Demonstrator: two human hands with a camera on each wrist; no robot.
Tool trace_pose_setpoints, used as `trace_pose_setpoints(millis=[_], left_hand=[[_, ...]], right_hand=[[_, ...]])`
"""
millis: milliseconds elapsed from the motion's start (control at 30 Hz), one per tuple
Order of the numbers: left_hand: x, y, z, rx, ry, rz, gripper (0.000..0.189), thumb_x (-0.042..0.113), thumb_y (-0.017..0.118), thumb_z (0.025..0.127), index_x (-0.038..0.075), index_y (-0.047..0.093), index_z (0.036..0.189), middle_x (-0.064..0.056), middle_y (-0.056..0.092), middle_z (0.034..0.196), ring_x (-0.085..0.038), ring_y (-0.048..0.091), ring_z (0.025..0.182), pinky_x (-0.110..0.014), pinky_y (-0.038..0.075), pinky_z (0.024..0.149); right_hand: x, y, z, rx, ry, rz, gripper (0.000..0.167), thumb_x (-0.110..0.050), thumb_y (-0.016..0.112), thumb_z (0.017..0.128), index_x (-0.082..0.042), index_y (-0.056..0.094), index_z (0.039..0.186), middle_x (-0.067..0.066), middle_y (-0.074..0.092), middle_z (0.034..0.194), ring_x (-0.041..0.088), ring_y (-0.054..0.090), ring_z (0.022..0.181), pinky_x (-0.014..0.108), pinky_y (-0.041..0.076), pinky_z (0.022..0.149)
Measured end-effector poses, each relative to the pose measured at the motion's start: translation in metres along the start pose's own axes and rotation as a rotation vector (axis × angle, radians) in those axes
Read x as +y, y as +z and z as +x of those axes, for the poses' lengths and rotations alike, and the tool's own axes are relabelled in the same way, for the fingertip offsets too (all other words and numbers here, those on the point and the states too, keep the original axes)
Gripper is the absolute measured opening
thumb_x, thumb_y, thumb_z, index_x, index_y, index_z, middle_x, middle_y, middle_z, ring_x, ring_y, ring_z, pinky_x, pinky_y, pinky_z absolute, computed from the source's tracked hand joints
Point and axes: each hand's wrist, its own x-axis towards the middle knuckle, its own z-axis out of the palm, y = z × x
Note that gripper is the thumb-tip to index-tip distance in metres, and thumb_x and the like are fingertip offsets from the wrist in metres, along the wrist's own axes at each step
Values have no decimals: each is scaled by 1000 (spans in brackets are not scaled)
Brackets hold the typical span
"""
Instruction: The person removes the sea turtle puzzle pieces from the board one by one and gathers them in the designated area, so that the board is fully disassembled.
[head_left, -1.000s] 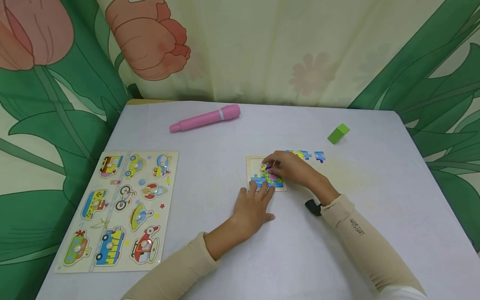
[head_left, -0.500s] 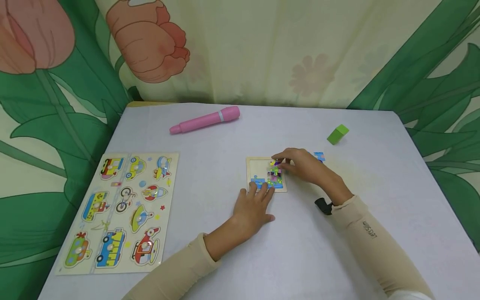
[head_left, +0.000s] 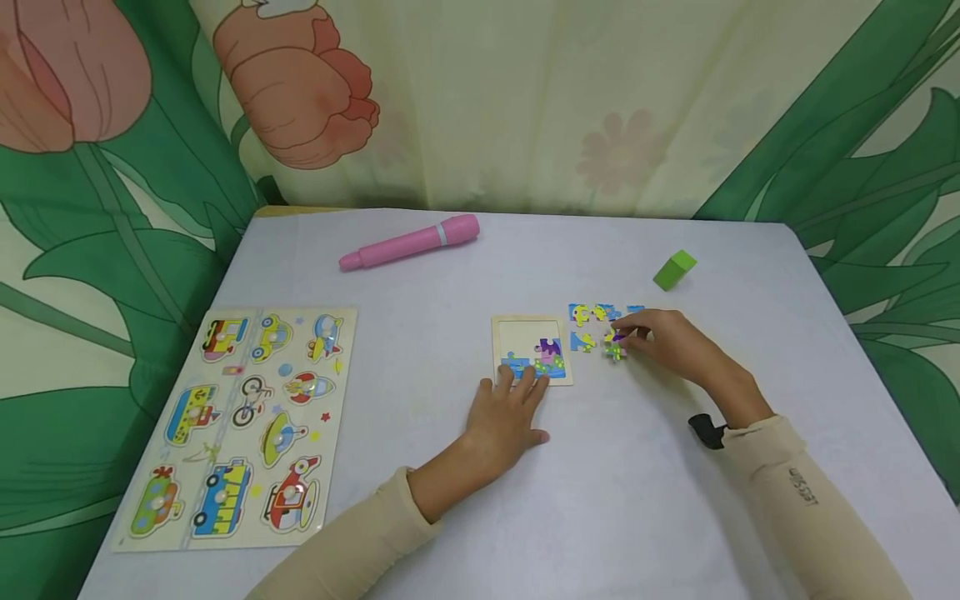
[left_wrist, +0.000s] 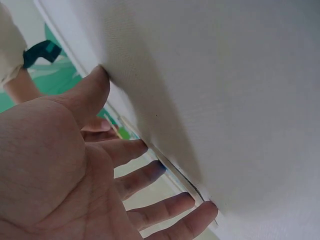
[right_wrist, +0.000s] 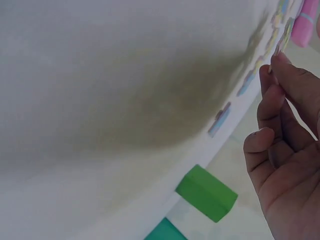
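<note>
My left hand (head_left: 501,425) rests with spread, straight fingers on the near edge of a small wooden puzzle tray (head_left: 516,332). In the left wrist view its fingertips (left_wrist: 187,199) touch the tray's thin edge. Joined blue, green and purple jigsaw pieces (head_left: 550,360) fill the tray's near and right parts. Right of the tray, my right hand (head_left: 675,346) pinches a green and yellow puzzle piece (head_left: 615,350) between thumb and fingers. The right wrist view shows this puzzle piece (right_wrist: 285,39) edge-on. Several loose puzzle pieces (head_left: 582,315) lie beside that hand.
On the left lies a large vehicle puzzle board (head_left: 232,425). A pink pen-shaped stick (head_left: 408,242) is at the back, and a green block (head_left: 675,270) stands at the back right. A patterned curtain (head_left: 510,100) hangs behind the white table (head_left: 622,517).
My right hand has moved right with the puzzle piece, from over the tray to beside the loose pieces. A purple piece in the tray is now uncovered. My left hand has stayed put.
</note>
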Motion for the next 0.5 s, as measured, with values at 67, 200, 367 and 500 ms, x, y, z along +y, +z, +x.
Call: trace_pose_setpoints(millis=[67,200,367,500], left_hand=[[0,0,0,-1,-2,-5,79,68,45,100,24,29,164,2,35,162,-27,40,140,-35,45,96],[0,-1,0,0,-4,-11,79,68,47,100,23,30,163,2,36,162,-27,40,140,-35,45,96],[1,-1,0,6,-7,-9,79,68,47,100,24,31,163,2,37,161,-27,40,140,-34,45,96],[1,-1,-1,9,-7,-6,79,68,46,100,24,31,163,3,36,161,-27,40,140,-34,45,97]], right_hand=[[3,0,0,-4,6,-3,29,-1,70,96,4,71,124,11,73,107,24,63,91,40,49,78],[5,2,2,0,15,-1,29,0,70,96,3,72,124,11,72,107,24,62,91,40,50,78],[9,7,6,15,6,35,26,-1,72,95,3,74,120,9,72,103,24,63,89,38,51,78],[9,9,7,25,7,47,23,-1,72,94,4,75,117,7,69,99,24,61,87,38,50,77]])
